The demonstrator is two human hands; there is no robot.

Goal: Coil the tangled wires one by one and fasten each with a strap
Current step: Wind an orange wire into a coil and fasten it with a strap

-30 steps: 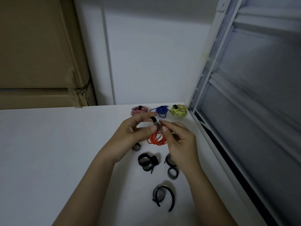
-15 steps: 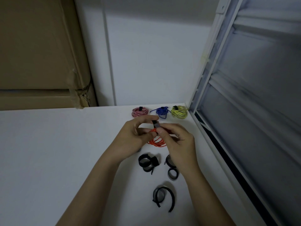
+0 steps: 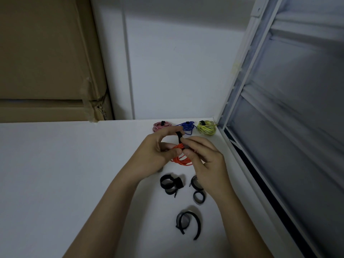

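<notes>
An orange wire coil (image 3: 181, 159) hangs just above the white table between both hands. My left hand (image 3: 154, 155) grips the coil's left side with thumb and fingers. A black strap (image 3: 179, 136) loops over the top of the coil, and my right hand (image 3: 202, 161) pinches the strap's end against the wire. At the table's back edge lie a pink coil (image 3: 161, 126), a blue coil (image 3: 187, 126) and a yellow-green coil (image 3: 206, 127), each with a black strap on it.
Several loose black straps lie on the table (image 3: 55, 174) below my hands: a curled pair (image 3: 171, 184), two rings (image 3: 198, 196) and an open one (image 3: 188, 223). A cardboard box (image 3: 46, 62) stands at the back left, a window frame (image 3: 242, 146) borders the right.
Both hands have shifted slightly with the orange coil. The strap has been drawn further over the top of the coil, and my right fingers now press its end down against the wire.
</notes>
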